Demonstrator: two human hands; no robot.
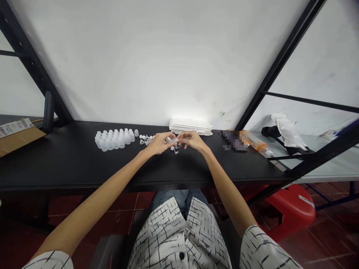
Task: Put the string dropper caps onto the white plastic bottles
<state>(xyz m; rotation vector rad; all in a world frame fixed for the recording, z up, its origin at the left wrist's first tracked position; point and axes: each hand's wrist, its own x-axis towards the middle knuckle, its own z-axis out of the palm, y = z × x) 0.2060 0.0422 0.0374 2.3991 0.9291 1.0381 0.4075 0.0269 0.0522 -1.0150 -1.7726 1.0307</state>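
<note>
My left hand [158, 144] and my right hand [192, 140] meet above the black tabletop [70, 164], their fingers pinching a small translucent plastic part [172, 141] between them. Thin white cords with small white pieces [146, 140] lie just beyond my left hand, and a loop of cord [176, 150] hangs below the held part. To the left, several translucent plastic bottles or caps [113, 140] stand in a tight cluster. The exact shape of the held part is hidden by my fingers.
A stack of white flat trays [190, 125] stands against the white wall behind my hands. To the right lie a pixelated package [235, 140] and an orange-labelled tube [256, 144]. A cardboard box [17, 136] sits far left. Black metal shelf posts frame the table.
</note>
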